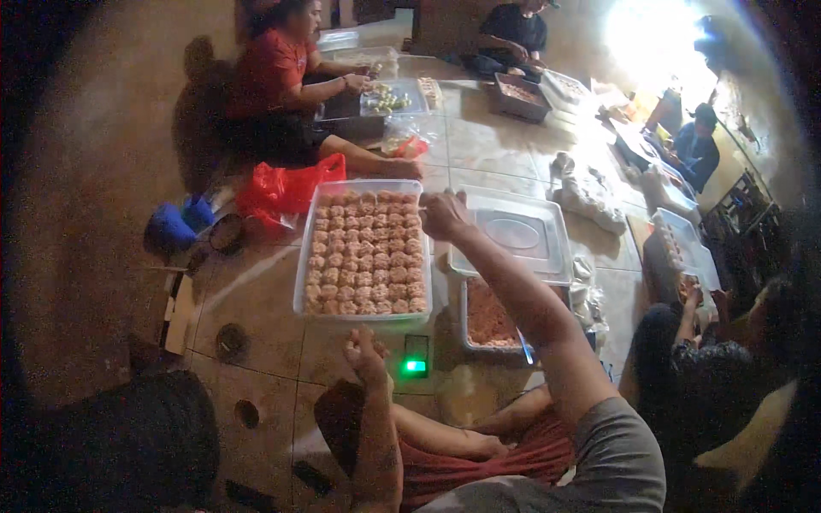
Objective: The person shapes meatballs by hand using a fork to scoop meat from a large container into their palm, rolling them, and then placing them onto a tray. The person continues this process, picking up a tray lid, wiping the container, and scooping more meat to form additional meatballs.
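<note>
In front of me on the tiled floor stands a clear plastic container filled with neat rows of dumplings topped with minced filling. My right hand reaches across to its far right corner, fingers curled at the rim; whether it grips the rim is hard to tell. My left hand hovers just short of the container's near side with bent fingers, and nothing is plainly visible in it. Under my right forearm sits a tub of reddish minced filling, a blue-handled utensil leaning in it.
A plastic lid lies beyond the tub. A small device with a green light rests by my left hand. Red plastic bags lie at the far left. Several people work around other containers, such as a dark tub and a tray.
</note>
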Available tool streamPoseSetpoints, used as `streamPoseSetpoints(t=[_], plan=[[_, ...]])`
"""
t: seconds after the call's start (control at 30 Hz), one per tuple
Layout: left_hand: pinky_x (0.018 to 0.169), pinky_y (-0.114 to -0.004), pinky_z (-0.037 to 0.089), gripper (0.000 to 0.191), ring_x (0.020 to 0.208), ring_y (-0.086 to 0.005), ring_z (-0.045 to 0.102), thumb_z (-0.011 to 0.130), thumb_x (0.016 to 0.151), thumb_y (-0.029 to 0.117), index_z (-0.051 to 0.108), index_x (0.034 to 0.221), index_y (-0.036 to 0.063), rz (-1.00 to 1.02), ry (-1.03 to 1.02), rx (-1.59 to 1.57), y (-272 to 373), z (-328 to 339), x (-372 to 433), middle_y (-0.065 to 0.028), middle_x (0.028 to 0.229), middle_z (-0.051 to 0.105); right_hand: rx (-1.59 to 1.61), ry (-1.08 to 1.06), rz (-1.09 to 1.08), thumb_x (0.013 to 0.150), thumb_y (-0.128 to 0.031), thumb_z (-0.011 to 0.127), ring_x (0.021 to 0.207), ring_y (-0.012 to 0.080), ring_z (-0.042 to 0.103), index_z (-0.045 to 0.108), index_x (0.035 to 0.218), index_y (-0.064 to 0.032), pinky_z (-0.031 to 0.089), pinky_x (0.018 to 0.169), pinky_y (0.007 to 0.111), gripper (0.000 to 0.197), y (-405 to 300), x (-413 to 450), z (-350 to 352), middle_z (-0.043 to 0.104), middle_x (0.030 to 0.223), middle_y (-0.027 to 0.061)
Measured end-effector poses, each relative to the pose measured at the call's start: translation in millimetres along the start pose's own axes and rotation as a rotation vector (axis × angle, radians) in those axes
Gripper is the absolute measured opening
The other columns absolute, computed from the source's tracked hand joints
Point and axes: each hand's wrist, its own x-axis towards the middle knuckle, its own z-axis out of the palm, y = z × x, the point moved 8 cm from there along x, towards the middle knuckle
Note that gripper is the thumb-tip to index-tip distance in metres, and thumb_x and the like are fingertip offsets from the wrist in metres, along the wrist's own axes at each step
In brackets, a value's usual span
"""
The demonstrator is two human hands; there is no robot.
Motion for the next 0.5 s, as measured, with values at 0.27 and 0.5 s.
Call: streamPoseSetpoints(t=[0.27,0.5], plan=[[0.065,-0.026,0.045,0.039,0.071,-0.0113,0.049,0.062,0.098,0.038,0.045,0.109,0.0044,0.104,0.071,0.147,-11,6,14,-0.0028,0.089,0.049,0.014,0.155,-0.109,0.089,-0.036,0.063,0.115,0.0348,0.06,0.067,0.116,-0.007,0.047,0.099,0.048,0.04,-28,149,57,0.065,0.115,0.02],[0.076,-0.03,0.043,0.034,0.078,-0.0146,0.046,0.068,0.095,0.032,0.051,0.098,0.0037,0.429,-0.01,0.252,-15,30,7,-0.0017,0.086,0.048,-0.33,0.473,-0.266,0.088,-0.038,0.063,0.118,0.0387,0.054,0.063,0.125,-0.0063,0.044,0.1,0.05,0.049,46,151,144,0.062,0.123,0.0188]])
